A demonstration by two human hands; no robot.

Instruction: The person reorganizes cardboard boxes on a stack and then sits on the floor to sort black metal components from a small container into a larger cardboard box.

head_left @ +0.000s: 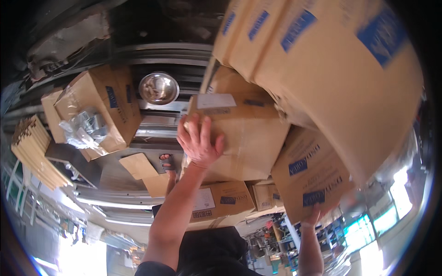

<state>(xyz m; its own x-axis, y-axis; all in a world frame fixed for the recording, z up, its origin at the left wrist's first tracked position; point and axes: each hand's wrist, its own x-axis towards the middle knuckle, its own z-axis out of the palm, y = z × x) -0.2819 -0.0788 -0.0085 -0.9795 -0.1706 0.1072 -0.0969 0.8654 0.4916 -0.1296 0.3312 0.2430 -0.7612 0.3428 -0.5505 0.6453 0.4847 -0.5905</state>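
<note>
My left hand (201,140) lies with fingers spread on a taped brown cardboard box (251,138) that bears a white label. Lower right, my right hand (315,215) grips the lower edge of another cardboard box (306,168) with blue printed patches. Its thumb shows against the box face; the other fingers are blurred and partly hidden. Above that box, large flattened cartons (340,83) lean in from the upper right.
An open box (122,108) with clear plastic bags (87,129) stands at left, beside stacked folded cardboard (34,149). A steel bowl (159,88) rests on metal rails. A labelled box (221,202) sits close to my body. A sandalled foot (166,162) shows below.
</note>
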